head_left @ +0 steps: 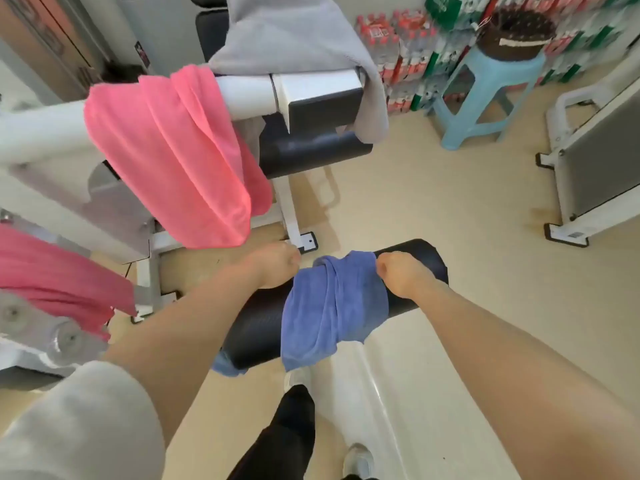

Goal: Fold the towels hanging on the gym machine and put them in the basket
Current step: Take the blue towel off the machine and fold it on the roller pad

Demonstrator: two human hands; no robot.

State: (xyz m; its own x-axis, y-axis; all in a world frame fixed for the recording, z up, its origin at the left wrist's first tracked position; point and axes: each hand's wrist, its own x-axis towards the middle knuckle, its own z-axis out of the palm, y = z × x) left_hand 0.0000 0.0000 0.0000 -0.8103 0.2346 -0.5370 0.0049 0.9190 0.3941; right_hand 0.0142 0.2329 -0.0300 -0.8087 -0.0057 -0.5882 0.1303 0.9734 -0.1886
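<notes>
A person's 2 bare hands reach down to a blue towel [332, 303] draped over a black foam roller pad [412, 271] of a white gym machine [252, 95]. The right hand [401, 275] is curled closed, pinching the towel's upper right edge; the left hand [277, 266] is closed beside its upper left edge, though whether it grips cloth cannot be told. A pink towel [173, 150] hangs over the machine's white bar above, a grey towel [294, 36] lies across the top, and a darker pink towel [59, 278] hangs at far left. A dark basket [516, 36] sits on a light blue stool [485, 98] by the stacked bottles.
</notes>
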